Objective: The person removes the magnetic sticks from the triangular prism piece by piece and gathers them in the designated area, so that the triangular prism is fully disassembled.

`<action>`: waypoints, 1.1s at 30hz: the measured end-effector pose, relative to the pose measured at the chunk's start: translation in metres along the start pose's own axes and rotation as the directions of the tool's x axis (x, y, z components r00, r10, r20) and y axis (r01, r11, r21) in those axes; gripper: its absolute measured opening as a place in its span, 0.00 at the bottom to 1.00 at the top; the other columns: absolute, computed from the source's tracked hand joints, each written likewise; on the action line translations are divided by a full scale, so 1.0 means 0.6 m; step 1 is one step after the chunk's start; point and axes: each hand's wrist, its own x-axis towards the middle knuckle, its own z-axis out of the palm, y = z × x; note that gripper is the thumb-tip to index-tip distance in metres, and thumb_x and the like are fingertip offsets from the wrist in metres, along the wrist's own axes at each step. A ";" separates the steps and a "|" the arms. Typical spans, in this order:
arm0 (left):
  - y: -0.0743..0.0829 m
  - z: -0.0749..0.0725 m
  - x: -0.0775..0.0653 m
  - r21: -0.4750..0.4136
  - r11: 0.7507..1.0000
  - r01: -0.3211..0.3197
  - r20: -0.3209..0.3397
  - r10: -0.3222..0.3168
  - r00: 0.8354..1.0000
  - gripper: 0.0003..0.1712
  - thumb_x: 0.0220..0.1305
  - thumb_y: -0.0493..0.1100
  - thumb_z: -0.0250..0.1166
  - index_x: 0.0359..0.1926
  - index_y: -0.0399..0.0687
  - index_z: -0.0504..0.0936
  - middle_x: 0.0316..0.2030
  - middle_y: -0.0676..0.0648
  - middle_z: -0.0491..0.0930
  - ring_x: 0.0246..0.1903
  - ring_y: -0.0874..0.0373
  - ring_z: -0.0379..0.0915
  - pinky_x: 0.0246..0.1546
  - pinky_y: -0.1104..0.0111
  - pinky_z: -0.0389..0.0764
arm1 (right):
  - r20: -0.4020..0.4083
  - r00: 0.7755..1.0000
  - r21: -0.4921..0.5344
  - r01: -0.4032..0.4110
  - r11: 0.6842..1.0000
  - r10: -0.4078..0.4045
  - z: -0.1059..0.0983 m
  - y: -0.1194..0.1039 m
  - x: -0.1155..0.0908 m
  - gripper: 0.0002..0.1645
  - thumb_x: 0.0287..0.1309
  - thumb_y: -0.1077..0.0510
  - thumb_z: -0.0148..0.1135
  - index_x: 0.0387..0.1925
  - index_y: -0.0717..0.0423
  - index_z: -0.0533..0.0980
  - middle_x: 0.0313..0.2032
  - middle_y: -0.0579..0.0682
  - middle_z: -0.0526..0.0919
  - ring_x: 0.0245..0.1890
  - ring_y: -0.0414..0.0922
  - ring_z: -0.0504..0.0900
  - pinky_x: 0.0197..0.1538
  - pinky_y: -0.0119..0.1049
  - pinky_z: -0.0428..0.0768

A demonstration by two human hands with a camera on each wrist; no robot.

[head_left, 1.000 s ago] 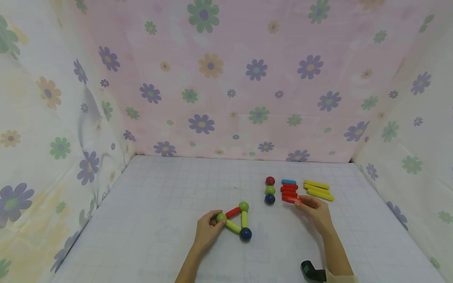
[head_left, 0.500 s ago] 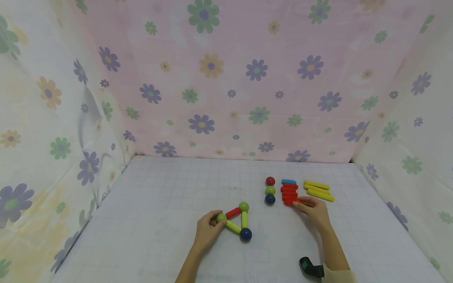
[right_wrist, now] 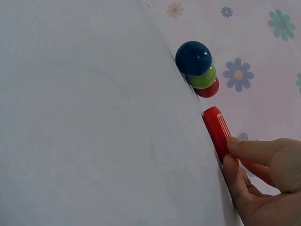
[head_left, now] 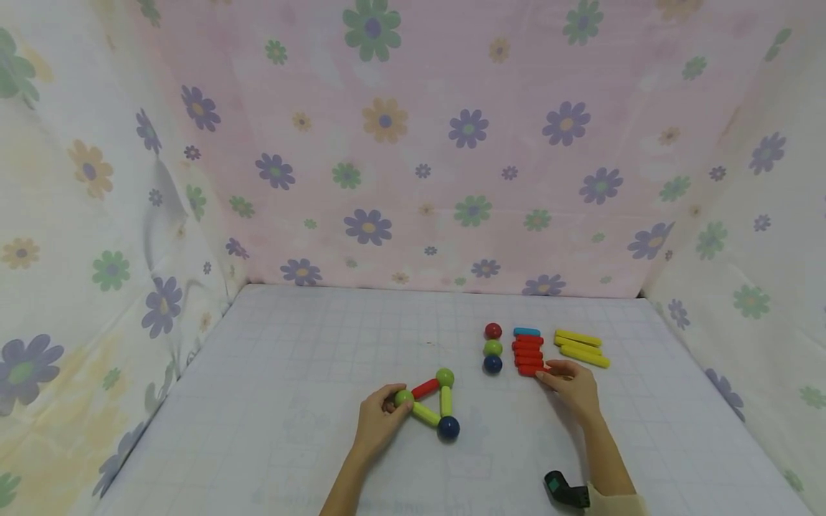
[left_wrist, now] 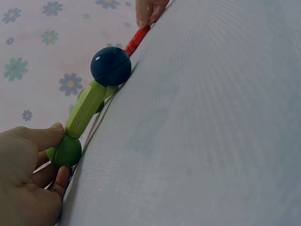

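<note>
In the head view my left hand (head_left: 379, 424) grips a green ball (head_left: 403, 398), the left corner of a triangle lying on the table. A red rod (head_left: 424, 388) and two yellow-green rods (head_left: 447, 401) form its sides. The other corners are a second green ball (head_left: 444, 377) and a dark blue ball (head_left: 448, 428). On the right, my right hand (head_left: 576, 392) pinches the right end of the nearest red rod (right_wrist: 217, 129) between thumb and fingers. That rod lies at the near end of a row of red rods (head_left: 528, 353); its held end is partly hidden.
A blue rod (head_left: 526, 332) lies behind the red ones. Left of them, a red, a green and a dark blue ball (head_left: 492, 364) stand in line. Yellow rods (head_left: 584, 355) lie to the right. Patterned cloth (head_left: 426, 143) walls the table (head_left: 310, 344) at back and sides.
My right hand has shifted slightly toward me, and the nearest red rod now lies a little closer, lined up with the others. The left hand and the triangle have not moved.
</note>
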 end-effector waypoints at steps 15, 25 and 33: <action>-0.002 0.000 -0.003 -0.007 1.000 -0.009 0.002 0.009 1.000 0.19 0.56 0.40 0.67 0.47 0.32 0.80 0.33 0.46 0.79 0.28 0.66 0.67 0.29 0.76 0.69 | 0.010 0.978 0.092 0.209 0.974 -0.210 0.070 -0.050 -0.051 0.17 0.56 0.58 0.65 0.43 0.64 0.72 0.29 0.52 0.73 0.23 0.39 0.73 0.26 0.27 0.73; -0.004 0.002 -0.002 -0.022 0.999 -0.028 0.002 0.028 1.000 0.19 0.56 0.41 0.68 0.46 0.33 0.80 0.34 0.45 0.80 0.28 0.66 0.68 0.29 0.77 0.70 | 0.502 0.756 0.141 0.409 0.902 -0.421 0.114 -0.070 -0.075 0.21 0.56 0.56 0.65 0.47 0.65 0.74 0.37 0.55 0.81 0.33 0.42 0.78 0.32 0.31 0.79; -0.006 0.002 -0.001 -0.041 0.999 -0.033 -0.007 0.032 0.999 0.18 0.56 0.41 0.68 0.44 0.33 0.80 0.35 0.44 0.81 0.27 0.66 0.68 0.28 0.77 0.71 | 0.613 0.667 0.136 0.439 0.888 -0.424 0.146 -0.089 -0.088 0.21 0.50 0.55 0.70 0.45 0.60 0.76 0.34 0.49 0.79 0.26 0.37 0.72 0.30 0.27 0.72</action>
